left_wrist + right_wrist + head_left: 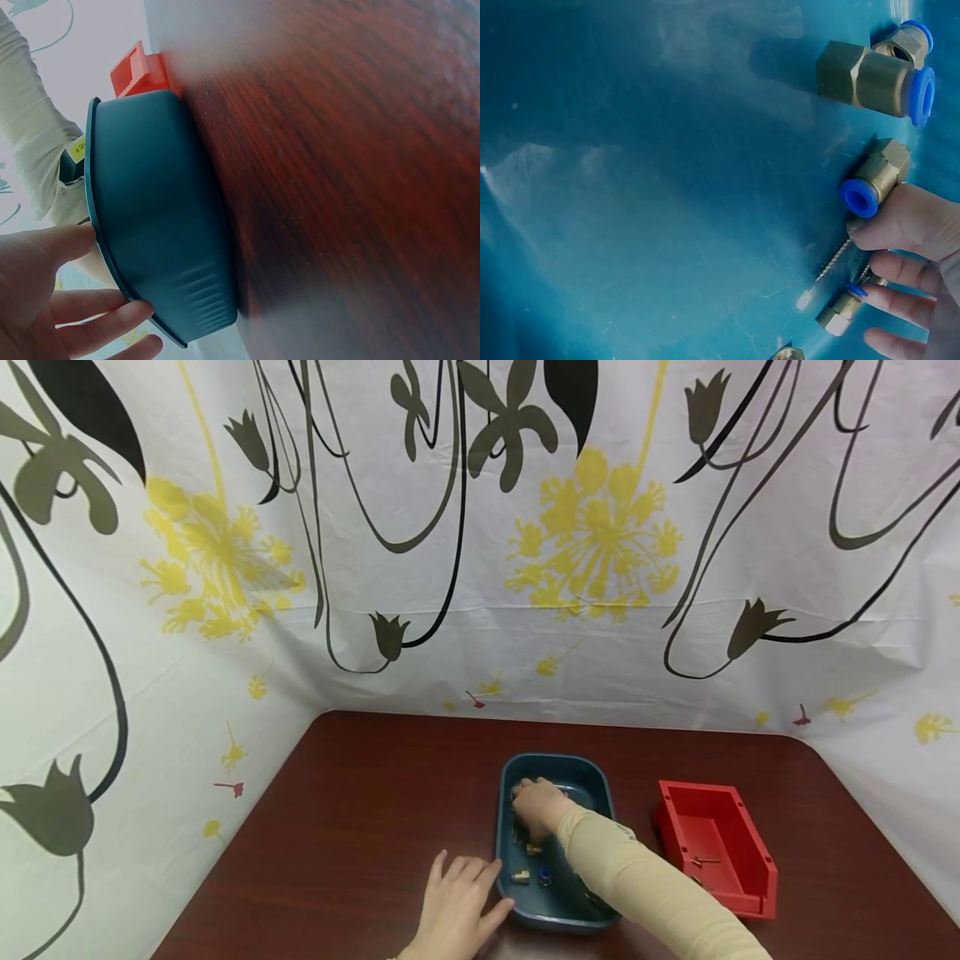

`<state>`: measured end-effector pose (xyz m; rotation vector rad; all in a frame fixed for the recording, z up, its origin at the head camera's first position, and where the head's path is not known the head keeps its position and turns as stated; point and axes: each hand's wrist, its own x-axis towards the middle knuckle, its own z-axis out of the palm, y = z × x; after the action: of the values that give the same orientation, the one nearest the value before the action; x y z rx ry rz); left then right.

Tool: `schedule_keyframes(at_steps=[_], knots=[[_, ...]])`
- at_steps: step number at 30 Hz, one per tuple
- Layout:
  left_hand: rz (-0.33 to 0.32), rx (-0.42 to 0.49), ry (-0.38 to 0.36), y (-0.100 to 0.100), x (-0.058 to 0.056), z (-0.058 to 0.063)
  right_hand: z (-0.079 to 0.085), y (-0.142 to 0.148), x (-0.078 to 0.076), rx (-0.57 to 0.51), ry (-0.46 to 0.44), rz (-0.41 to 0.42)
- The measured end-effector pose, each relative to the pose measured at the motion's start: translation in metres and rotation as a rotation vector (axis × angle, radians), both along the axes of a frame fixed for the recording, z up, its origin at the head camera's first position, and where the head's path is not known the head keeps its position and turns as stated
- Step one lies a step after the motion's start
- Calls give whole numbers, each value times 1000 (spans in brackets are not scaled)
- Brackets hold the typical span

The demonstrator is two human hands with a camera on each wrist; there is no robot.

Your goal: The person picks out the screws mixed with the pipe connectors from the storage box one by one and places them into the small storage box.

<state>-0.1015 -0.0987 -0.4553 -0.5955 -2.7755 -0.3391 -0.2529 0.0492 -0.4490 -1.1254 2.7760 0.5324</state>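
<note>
Teal tray (pixel 555 906): spread left hand (pixel 459 906) at eight o'clock likely steadies it; right hand (pixel 538 806), at eleven, by a screw (pixel 834 259), pinch unclear.

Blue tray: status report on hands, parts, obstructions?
Right hand inside blue tray, at a screw, grip unclear. Left hand touching the tray. Brass fittings close by, possibly crowding.
</note>
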Motion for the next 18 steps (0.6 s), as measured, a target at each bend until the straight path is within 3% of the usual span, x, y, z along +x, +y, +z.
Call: schedule_keyframes(at_steps=[18], knots=[[7,-3,-21,0,0,1,8,7,-5,-125,-66,31]])
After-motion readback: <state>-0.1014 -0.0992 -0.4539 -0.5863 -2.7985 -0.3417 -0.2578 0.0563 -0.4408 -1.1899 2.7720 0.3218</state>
